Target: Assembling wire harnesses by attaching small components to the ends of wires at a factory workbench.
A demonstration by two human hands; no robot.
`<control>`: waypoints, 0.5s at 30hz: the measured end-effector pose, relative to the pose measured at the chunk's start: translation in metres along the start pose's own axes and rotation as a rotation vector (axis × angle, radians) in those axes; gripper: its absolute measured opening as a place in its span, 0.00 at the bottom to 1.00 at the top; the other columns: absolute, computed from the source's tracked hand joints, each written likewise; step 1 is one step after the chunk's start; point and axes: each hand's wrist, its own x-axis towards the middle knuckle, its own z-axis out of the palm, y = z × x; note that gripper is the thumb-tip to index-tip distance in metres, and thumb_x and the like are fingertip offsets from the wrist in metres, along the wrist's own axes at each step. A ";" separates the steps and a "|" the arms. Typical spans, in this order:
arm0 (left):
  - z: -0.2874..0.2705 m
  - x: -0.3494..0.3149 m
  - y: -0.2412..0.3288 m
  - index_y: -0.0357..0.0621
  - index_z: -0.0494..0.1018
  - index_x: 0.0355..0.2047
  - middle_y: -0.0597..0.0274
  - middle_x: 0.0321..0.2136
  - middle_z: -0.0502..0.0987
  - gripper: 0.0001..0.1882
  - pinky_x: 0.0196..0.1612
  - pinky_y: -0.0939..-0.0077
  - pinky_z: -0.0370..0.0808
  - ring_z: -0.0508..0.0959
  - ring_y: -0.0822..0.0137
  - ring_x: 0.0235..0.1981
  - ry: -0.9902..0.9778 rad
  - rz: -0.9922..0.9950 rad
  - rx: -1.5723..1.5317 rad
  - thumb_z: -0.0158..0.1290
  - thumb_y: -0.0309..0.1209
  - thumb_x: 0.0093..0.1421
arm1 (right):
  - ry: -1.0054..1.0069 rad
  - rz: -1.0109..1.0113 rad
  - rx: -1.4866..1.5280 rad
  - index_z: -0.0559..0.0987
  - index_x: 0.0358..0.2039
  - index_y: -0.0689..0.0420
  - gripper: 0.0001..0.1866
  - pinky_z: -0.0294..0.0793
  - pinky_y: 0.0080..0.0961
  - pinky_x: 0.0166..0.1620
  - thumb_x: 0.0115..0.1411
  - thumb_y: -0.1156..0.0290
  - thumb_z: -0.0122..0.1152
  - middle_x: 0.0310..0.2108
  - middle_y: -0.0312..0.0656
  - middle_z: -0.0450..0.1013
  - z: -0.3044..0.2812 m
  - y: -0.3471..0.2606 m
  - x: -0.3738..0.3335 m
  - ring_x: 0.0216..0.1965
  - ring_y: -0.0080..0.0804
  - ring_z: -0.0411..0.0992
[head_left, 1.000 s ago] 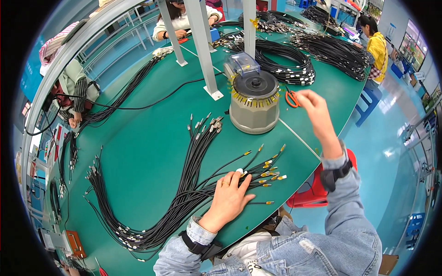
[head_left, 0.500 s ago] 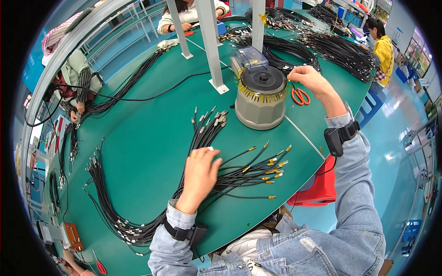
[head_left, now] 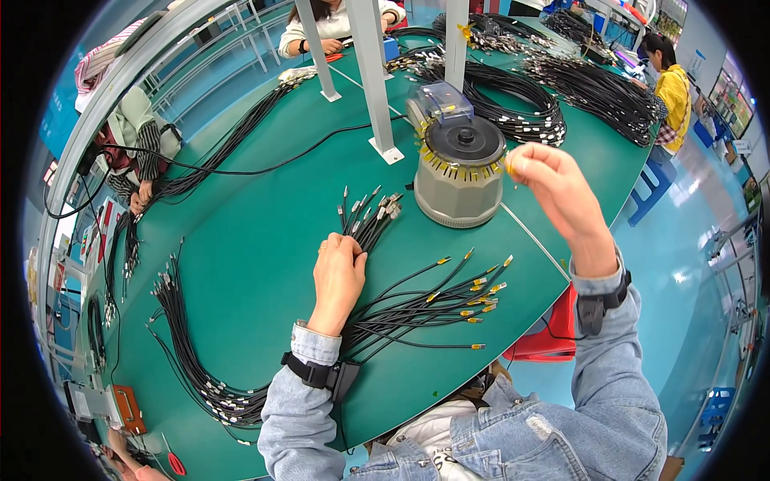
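Note:
My left hand [head_left: 337, 276] lies on a bundle of black cables [head_left: 370, 232], its fingers curled over them; how many it grips is hidden. Metal tips show beyond the fingers. Raised beside the round tape dispenser [head_left: 459, 180], my right hand [head_left: 557, 192] pinches a small piece of yellow tape [head_left: 510, 163]. Short yellow strips stick out around the dispenser's black top [head_left: 464, 140]. To the right of my left hand, several cables with yellow-wrapped ends [head_left: 473, 309] fan out over the green table [head_left: 265, 309].
Grey metal posts [head_left: 374, 88] rise from the table behind the dispenser. Coiled black cables [head_left: 513, 96] lie at the back. More cable ends [head_left: 212, 393] curve along the left. A red stool [head_left: 549, 333] stands by the right edge. Other people work around the table.
My left hand has moved up and left onto the cable bundle. My right hand has come down slightly, now showing yellow tape in its fingers, and covers the orange-handled scissors.

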 end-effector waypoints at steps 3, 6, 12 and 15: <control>-0.009 0.003 0.001 0.38 0.70 0.27 0.61 0.23 0.74 0.06 0.28 0.76 0.68 0.72 0.67 0.24 -0.065 -0.217 -0.316 0.56 0.25 0.50 | 0.007 -0.020 0.097 0.72 0.27 0.61 0.06 0.61 0.19 0.41 0.57 0.71 0.53 0.30 0.36 0.69 0.016 0.007 -0.021 0.33 0.20 0.63; -0.023 0.012 0.024 0.38 0.71 0.28 0.65 0.21 0.73 0.04 0.25 0.81 0.66 0.71 0.74 0.21 -0.170 -0.333 -0.786 0.53 0.26 0.53 | 0.045 -0.014 0.203 0.72 0.27 0.62 0.06 0.61 0.19 0.41 0.57 0.72 0.52 0.30 0.37 0.68 0.036 0.013 -0.040 0.33 0.22 0.63; -0.048 0.013 0.063 0.37 0.72 0.36 0.68 0.22 0.74 0.08 0.23 0.88 0.64 0.68 0.82 0.21 -0.279 -0.224 -1.024 0.50 0.28 0.58 | 0.034 0.012 0.344 0.70 0.27 0.61 0.04 0.61 0.19 0.42 0.56 0.74 0.52 0.32 0.38 0.66 0.088 0.034 -0.067 0.35 0.21 0.63; -0.057 -0.003 0.073 0.36 0.72 0.39 0.67 0.23 0.74 0.09 0.22 0.89 0.63 0.68 0.82 0.20 -0.246 -0.430 -1.273 0.49 0.26 0.59 | 0.062 -0.012 0.343 0.71 0.28 0.61 0.02 0.61 0.18 0.42 0.56 0.76 0.53 0.33 0.37 0.66 0.109 0.044 -0.073 0.36 0.21 0.62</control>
